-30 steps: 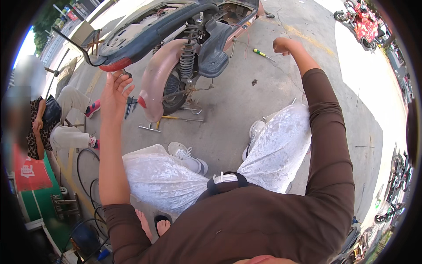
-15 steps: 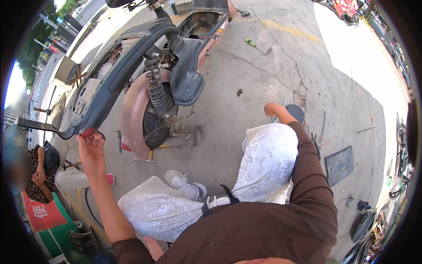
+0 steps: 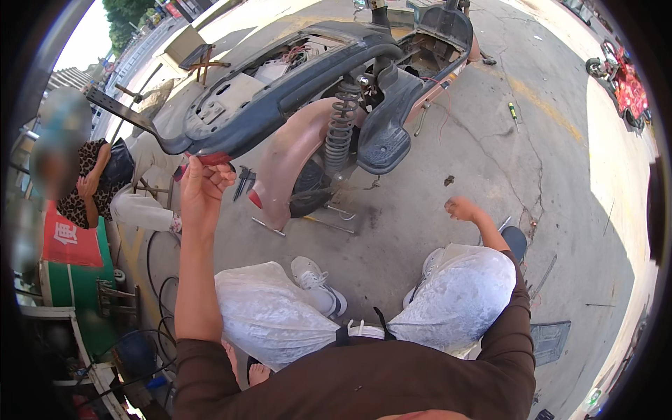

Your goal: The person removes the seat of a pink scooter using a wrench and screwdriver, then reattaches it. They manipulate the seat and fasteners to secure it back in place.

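Observation:
A partly stripped scooter with a pink rear fender (image 3: 283, 150) and a dark rear frame (image 3: 280, 105) leans across the upper middle. At the frame's rear end is a red tail light (image 3: 213, 159). My left hand (image 3: 205, 185) is closed on the tail light from below, fingers curled at its edge. My right hand (image 3: 462, 208) is held over the concrete ahead of my right knee, its fingers curled in; whatever they hold, if anything, is hidden. A coil spring shock absorber (image 3: 341, 126) and a dark plastic footrest panel (image 3: 385, 150) show beside the wheel.
A screwdriver (image 3: 513, 113) and a T-handled tool (image 3: 269, 227) lie on the concrete. A flat dark panel (image 3: 551, 341) is by my right side. At left sits a person in leopard print (image 3: 84, 189), beside a green and red cart (image 3: 77, 280). Black hoses (image 3: 150, 259) loop nearby.
The view has swung left, so the scooter appears further right. My right hand has moved forward, away from the tools beside my knee. My left hand stays at the tail light.

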Available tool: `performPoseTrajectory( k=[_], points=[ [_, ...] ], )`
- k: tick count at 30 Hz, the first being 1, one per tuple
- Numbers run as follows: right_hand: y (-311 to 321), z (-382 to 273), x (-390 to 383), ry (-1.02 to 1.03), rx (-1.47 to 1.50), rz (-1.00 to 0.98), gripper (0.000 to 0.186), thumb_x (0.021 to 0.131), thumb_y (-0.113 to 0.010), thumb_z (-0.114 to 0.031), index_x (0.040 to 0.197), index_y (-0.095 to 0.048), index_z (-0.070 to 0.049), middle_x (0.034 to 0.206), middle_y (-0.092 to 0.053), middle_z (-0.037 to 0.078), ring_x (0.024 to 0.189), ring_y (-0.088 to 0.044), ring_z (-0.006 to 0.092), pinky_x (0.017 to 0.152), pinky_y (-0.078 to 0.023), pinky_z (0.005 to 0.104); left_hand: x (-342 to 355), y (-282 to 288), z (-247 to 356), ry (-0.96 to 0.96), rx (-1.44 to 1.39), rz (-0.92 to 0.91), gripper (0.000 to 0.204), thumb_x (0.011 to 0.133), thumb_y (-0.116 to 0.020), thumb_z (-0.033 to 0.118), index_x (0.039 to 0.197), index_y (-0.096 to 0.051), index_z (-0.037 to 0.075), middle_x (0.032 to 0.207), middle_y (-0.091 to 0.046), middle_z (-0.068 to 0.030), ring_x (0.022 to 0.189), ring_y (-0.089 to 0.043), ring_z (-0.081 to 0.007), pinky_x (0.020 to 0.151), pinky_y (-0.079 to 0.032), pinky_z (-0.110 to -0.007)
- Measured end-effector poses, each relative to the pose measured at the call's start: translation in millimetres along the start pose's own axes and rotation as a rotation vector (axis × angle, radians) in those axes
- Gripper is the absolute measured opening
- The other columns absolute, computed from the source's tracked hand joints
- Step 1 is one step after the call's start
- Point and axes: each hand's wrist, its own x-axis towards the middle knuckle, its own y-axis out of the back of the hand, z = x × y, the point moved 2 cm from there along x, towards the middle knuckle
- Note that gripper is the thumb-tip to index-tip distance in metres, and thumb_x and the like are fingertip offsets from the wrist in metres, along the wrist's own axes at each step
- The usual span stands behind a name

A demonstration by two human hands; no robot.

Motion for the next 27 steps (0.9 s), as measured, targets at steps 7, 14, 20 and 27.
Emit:
performPoseTrajectory(
  k=[7,14,20,27],
  points=[
    [110,-207,2,0.347,-0.197,0.048,0.031,0.09,-0.056,-0.012,0.119,-0.057,-0.001,0.1,-0.065,0.016,0.089,-0.063,0.0235,0.081,-0.049,0.0348,-2,3,-5,-0.002,-0.016,0.065,0.045,0.098,-0.046,0.045,0.102,-0.058,0.002,0.09,-0.065,-0.0097,0.079,-0.065,-0.0193,0.07,-0.052,-0.03],
    [153,-337,36,0.544,-0.205,0.27,0.062,0.085,-0.06,-0.005,0.14,-0.033,-0.004,0.129,-0.052,0.018,0.104,-0.059,0.0244,0.09,-0.047,0.0359,-2,6,-8,-0.064,0.037,0.07,0.04,0.095,-0.056,0.039,0.101,-0.057,0.0,0.088,-0.067,-0.0118,0.075,-0.066,-0.0182,0.064,-0.052,-0.029],
    [133,-336,107,0.494,0.445,0.259,0.054,0.085,-0.056,0.0,0.136,-0.038,0.0,0.123,-0.058,0.011,0.108,-0.056,0.0201,0.094,-0.043,0.0326,2,8,-13,-0.17,0.492,0.194,0.048,0.08,-0.075,0.044,0.097,-0.058,0.002,0.082,-0.063,-0.003,0.064,-0.055,-0.0076,0.055,-0.042,-0.022],
    [106,-342,150,0.551,0.676,0.427,0.033,0.088,-0.054,-0.005,0.121,-0.052,-0.001,0.112,-0.062,0.006,0.102,-0.056,0.0164,0.089,-0.044,0.0304,-1,13,-7,-0.186,0.491,0.223,0.049,0.072,-0.084,0.03,0.103,-0.06,0.0,0.088,-0.067,-0.0022,0.075,-0.06,-0.0057,0.063,-0.045,-0.02]
  ],
)
